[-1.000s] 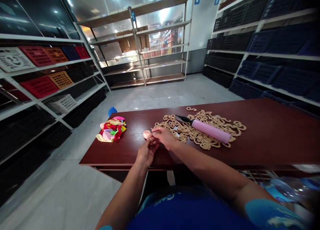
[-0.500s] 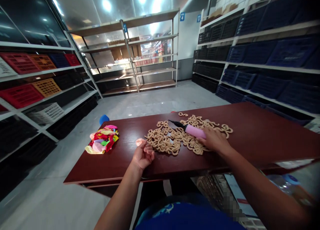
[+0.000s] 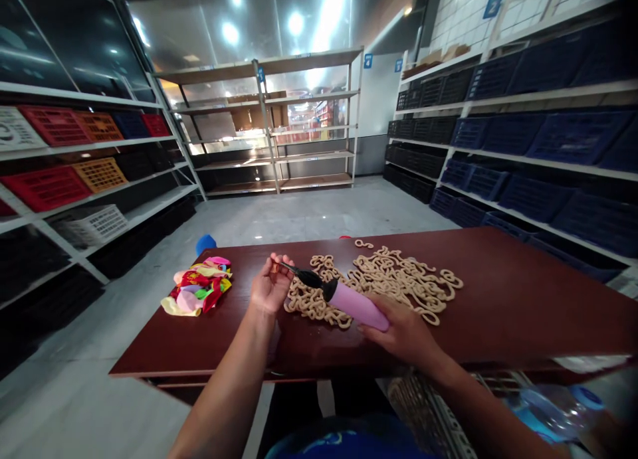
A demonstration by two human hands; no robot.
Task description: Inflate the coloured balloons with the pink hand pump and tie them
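While your right hand (image 3: 401,326) grips the pump (image 3: 355,305) at lower centre, your left hand (image 3: 269,287), left of centre, pinches what appears a balloon (image 3: 274,268) at the nozzle (image 3: 308,277); a loose pinch or angled nozzle could let it slip.

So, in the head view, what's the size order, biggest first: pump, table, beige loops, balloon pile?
Table
Beige loops
Balloon pile and pump: too alike to rank; the right hand covers part of the pump.

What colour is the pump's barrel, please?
The barrel is light pink, best seen in the head view.
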